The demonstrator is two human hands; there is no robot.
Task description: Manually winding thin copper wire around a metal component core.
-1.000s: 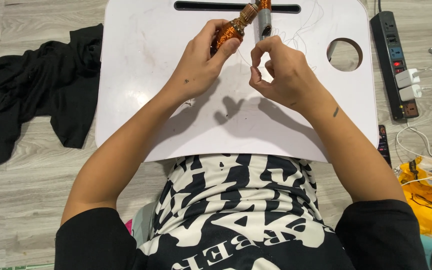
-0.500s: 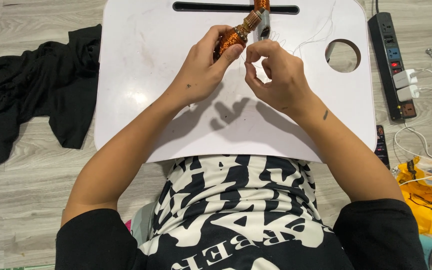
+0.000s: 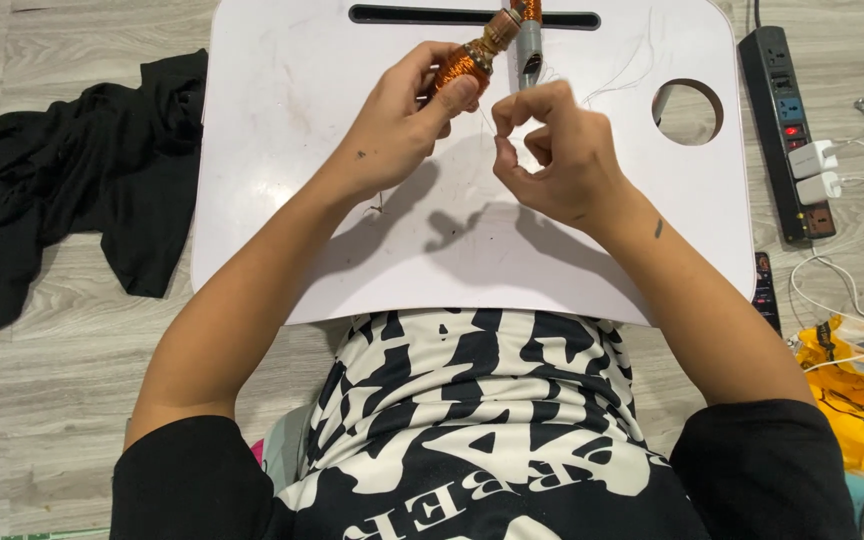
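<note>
Copper-wound coil (image 3: 464,66), at twelve o'clock over the white lap desk (image 3: 282,180), sits clamped in the left hand (image 3: 397,130); the right hand (image 3: 552,150), pinching fine wire (image 3: 612,85), should maintain steady, even tension.

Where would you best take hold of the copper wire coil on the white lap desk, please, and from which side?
Probably around its wound middle, from the left side. The copper wire coil is a fat spindle lying tilted, its narrow end toward the grey tool. The left hand already wraps it there, fingers on the windings, leaving the right hand room to pinch the thin wire.
</note>
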